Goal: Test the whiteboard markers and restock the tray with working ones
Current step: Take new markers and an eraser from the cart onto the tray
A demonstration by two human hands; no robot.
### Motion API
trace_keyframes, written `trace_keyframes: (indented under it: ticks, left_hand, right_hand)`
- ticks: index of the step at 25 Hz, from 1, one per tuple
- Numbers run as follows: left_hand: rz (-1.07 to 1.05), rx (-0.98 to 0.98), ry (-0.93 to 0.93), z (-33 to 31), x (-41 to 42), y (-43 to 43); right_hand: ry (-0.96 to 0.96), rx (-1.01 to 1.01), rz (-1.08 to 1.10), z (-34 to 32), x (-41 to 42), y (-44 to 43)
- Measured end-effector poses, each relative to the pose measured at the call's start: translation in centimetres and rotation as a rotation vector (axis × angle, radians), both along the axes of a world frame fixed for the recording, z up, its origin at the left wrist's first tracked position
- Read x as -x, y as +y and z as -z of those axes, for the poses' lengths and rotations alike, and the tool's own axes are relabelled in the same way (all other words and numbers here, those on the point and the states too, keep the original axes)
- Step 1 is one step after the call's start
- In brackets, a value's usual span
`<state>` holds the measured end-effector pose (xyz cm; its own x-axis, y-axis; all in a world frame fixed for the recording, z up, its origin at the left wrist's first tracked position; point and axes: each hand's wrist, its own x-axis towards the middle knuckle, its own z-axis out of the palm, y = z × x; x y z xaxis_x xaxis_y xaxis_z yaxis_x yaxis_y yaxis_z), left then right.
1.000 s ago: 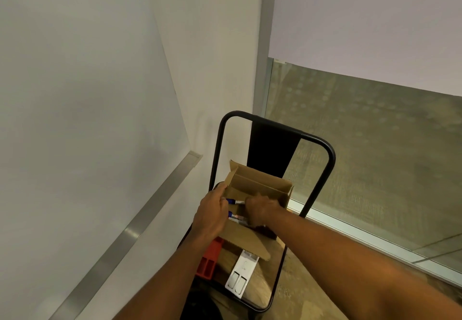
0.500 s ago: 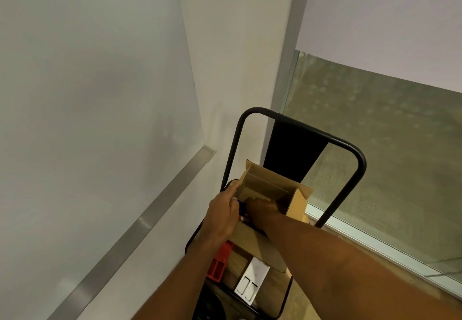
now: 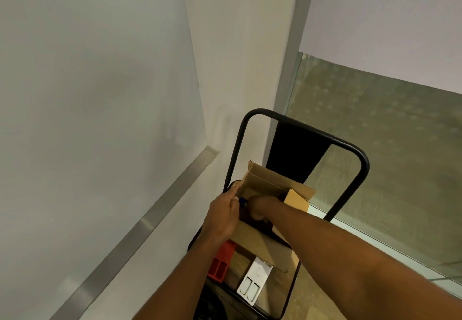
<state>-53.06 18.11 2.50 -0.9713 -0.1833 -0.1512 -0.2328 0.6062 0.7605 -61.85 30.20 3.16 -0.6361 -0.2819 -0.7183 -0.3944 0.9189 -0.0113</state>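
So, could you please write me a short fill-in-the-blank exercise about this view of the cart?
1. Both hands reach into an open ____ box.
2. The marker cap showing between the left hand and the right hand is ____.
3. The box sits on a cart with a ____ frame.
4. Beside the white package lies a ____ one.

Answers: cardboard; blue; black; red

Matt cardboard box [image 3: 272, 184], brushed-metal tray [image 3: 150, 222].

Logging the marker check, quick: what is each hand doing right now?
Left hand: closed on a blue-capped marker at the cardboard box.
Right hand: down in the box, fingers hidden; cannot be told.
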Motion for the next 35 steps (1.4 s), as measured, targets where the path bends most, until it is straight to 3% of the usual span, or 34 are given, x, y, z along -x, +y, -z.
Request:
trace_keyframes:
  ticks: [8,13,19,23,29,35]
  left_hand:
    - [-0.016,-0.036,-0.027,-2.1,-0.8,0.1]
    - [0.058,0.033,-0.009,-3.8,-1.5,0.4]
    - [0.195,0.284,-0.158,-4.5,-1.7,0.6]
    - [0.006,0.136,-0.177,-5.1,-1.5,-0.8]
    - [-0.379,-0.228,-0.053,-6.4,-1.7,-0.8]
    - [-0.522,-0.256,0.059,-7.0,-3.6,1.1]
  right_hand:
    - [0.38,0.08,0.059,-8.0,-1.1,3.1]
    - [0.427,0.231,0.228,-8.9,-3.7,8.9]
    - [0.451,0.26,0.329,-8.7,-6.8,12.5]
    - [0.465,0.373,0.395,-9.4,-8.6,13.9]
    - [0.537,0.638,0.435,-12.1,-9.9,13.6]
    - [0.431,0.883,0.38,-14.4,-11.4,11.3]
